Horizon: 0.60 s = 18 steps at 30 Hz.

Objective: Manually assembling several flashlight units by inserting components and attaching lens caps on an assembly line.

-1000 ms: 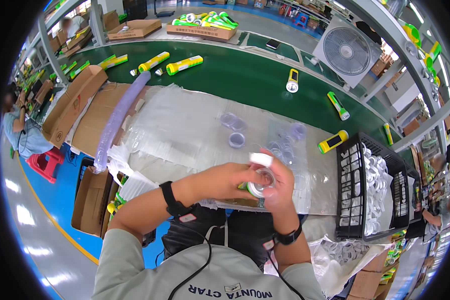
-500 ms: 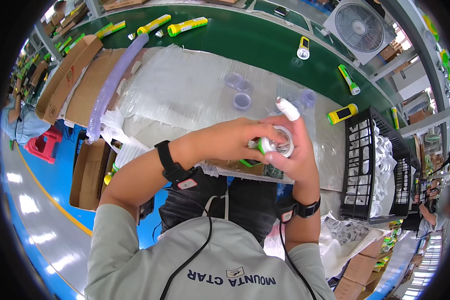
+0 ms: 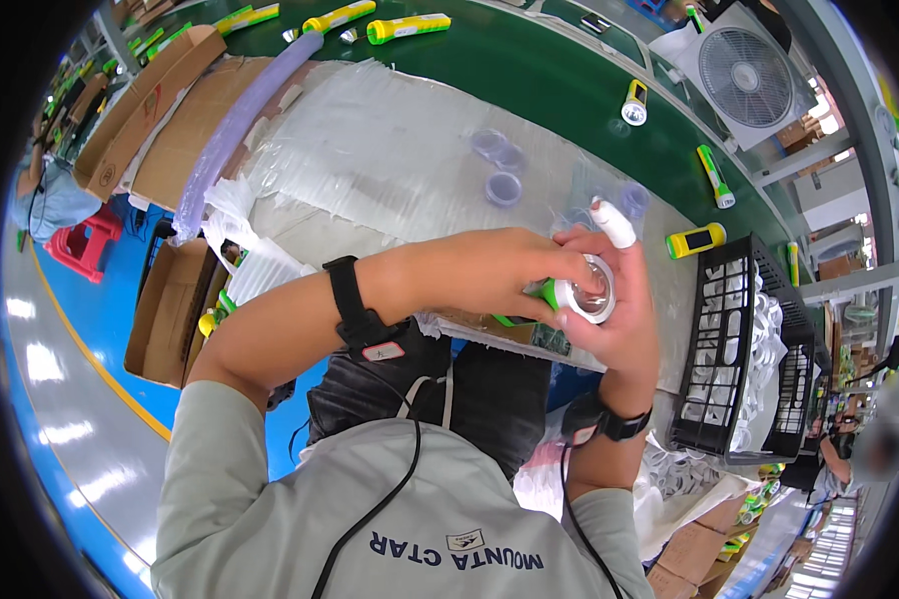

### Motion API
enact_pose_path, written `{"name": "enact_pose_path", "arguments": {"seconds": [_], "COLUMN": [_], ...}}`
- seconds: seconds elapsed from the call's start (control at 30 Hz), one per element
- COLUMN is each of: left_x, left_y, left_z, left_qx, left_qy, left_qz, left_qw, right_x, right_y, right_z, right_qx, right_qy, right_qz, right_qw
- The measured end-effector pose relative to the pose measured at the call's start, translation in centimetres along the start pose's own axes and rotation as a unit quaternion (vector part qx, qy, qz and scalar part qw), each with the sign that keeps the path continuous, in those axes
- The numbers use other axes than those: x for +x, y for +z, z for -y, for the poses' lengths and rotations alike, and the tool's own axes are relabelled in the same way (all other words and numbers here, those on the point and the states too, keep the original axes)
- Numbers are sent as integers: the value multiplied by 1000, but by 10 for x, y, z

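Left hand (image 3: 531, 268): fingers grasping green-and-white flashlight (image 3: 550, 293) | right hand (image 3: 624, 311): fingers clasping its white rim (image 3: 567, 298) | I'm seeing clear plastic rings (image 3: 502, 189) lying beyond

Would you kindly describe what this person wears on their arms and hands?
Short, pale grey sleeves; a black band on each wrist; a white, red-edged tag by the left band. One finger of the right hand has a white wrap.

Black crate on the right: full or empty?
Not empty: the black crate holds many white ring-shaped parts, seen past its rim. Whether it's full, I cannot tell.
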State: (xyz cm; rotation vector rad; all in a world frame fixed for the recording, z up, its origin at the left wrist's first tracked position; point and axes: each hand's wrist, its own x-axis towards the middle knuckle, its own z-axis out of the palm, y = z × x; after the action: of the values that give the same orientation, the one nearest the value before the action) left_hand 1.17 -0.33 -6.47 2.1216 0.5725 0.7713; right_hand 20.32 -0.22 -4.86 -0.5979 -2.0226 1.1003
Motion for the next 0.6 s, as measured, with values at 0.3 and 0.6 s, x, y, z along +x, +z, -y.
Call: {"name": "enact_pose_path", "arguments": {"seconds": [0.3,0.6], "left_x": [-9,-6], "left_y": [5,9], "left_z": [-2,-7], "left_qx": [17,16], "left_qy": [21,14], "left_qz": [-43,-63], "left_qw": [999,998], "right_x": [-19,-20], "right_y": [19,33], "right_z": [14,29], "right_qx": [29,-22], "right_qy": [38,118], "right_qz": [-138,-186], "right_qw": [989,975]}}
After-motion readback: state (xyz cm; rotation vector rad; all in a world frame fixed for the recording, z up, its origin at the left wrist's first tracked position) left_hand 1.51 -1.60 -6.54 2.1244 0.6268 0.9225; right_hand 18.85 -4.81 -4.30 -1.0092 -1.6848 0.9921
